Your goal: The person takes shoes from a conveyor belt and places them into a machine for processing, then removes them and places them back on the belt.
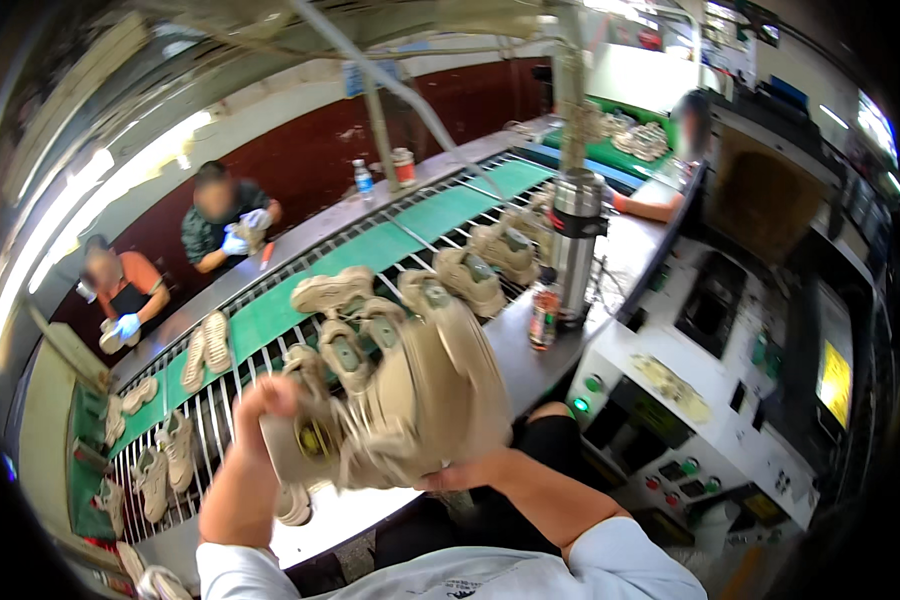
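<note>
Blurred beige sneakers (420, 390) are bunched together in front of me, above the near edge of the conveyor; how many I hold is unclear. My left hand (268, 402) is closed on the left side of the bunch, by a sneaker opening with a yellowish patch inside. Under the bunch's lower right, my right hand (467, 470) supports and grips it, its fingers mostly hidden beneath. Just beyond, more beige sneakers (345, 355) stand on the conveyor, partly covered by the held ones.
A roller conveyor with a green belt (310, 290) runs diagonally, carrying several shoes (205, 352). A steel thermos (575, 240) and a drink bottle (544, 312) stand right of it. At right is a machine with buttons (670, 440). Gloved co-workers (232, 215) sit across.
</note>
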Motion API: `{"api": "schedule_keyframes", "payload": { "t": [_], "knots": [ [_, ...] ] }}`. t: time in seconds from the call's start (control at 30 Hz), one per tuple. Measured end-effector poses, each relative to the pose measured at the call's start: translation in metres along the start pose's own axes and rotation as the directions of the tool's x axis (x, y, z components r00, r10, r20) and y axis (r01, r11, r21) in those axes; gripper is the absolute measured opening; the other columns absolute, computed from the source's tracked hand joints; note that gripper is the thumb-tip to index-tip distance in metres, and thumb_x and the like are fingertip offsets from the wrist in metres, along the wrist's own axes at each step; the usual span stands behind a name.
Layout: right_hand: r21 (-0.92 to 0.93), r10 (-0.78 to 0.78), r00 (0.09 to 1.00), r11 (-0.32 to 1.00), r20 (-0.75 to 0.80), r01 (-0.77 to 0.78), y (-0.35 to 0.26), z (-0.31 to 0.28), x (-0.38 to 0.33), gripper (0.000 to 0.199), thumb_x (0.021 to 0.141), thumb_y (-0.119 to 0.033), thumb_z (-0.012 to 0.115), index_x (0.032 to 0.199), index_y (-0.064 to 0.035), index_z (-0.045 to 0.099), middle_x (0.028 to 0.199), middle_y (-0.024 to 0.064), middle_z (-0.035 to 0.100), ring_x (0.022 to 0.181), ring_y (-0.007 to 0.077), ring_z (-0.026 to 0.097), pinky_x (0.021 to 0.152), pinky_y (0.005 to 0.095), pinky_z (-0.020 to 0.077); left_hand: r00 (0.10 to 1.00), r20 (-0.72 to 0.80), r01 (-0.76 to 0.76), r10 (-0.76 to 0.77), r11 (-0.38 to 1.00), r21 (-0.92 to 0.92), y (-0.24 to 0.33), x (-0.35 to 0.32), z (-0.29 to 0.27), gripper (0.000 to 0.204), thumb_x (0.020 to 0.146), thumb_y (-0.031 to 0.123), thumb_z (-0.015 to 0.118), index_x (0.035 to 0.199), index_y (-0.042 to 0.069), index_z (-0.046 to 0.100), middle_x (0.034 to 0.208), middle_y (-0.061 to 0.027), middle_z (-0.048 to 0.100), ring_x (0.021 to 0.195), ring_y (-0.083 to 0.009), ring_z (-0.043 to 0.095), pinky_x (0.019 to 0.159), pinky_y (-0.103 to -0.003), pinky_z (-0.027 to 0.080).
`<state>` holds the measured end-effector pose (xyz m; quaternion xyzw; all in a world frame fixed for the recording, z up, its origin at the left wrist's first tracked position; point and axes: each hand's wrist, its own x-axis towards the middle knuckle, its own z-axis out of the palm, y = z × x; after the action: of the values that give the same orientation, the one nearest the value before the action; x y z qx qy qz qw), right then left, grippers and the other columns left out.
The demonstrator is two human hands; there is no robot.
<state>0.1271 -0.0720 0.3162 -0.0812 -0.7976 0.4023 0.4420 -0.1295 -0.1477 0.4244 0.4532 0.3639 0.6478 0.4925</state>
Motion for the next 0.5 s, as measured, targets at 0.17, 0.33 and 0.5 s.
{"api": "schedule_keyframes", "payload": {
  "t": [0.17, 0.33, 0.5],
  "knots": [
    [0.309, 0.372, 0.91, 0.9, -0.184, -0.306, 0.007, -0.031, -0.096, 0.108, 0.058, -0.021, 0.086, 0.146, -0.004, 0.026, 0.139, 0.0143, 0.044, 0.128, 0.0269, 0.044, 0.108, 0.0401, 0.0334, 0.942, 0.093, 0.327, -0.323, 0.945, -0.028, -0.076, -0.024, 0.093, 0.021, 0.076, 0.023, 0.058, 0.071, 0.003, 0.057, 0.073, -0.0121, 0.057, 0.069, -0.0275, 0.06, 0.061, -0.036, 0.051],
    [0.51, 0.616, 0.564, 0.783, -0.55, -0.357, 0.03, -0.091, -0.221, 0.111, 0.053, -0.011, 0.085, 0.146, -0.0045, 0.025, 0.137, 0.0125, 0.045, 0.125, 0.0266, 0.046, 0.107, 0.0401, 0.0358, 0.825, 0.071, 0.529, -0.561, 0.721, -0.448, -0.182, 0.03, 0.162, 0.028, 0.086, 0.029, 0.057, 0.065, 0.015, 0.044, 0.058, -0.0002, 0.039, 0.05, -0.0141, 0.038, 0.047, -0.03, 0.033],
    [0.156, 0.251, 0.236, 0.921, -0.939, -0.358, 0.018, -0.231, -0.245, 0.116, 0.047, -0.001, 0.082, 0.147, -0.0052, 0.022, 0.135, 0.0116, 0.046, 0.121, 0.0268, 0.048, 0.103, 0.0402, 0.0404, 0.873, -0.284, 0.244, -0.398, 0.858, -0.451, -0.301, 0.049, 0.118, 0.035, 0.091, 0.025, 0.052, 0.062, 0.017, 0.034, 0.052, 0.0032, 0.027, 0.043, -0.0102, 0.024, 0.041, -0.027, 0.02]
  ]
}}
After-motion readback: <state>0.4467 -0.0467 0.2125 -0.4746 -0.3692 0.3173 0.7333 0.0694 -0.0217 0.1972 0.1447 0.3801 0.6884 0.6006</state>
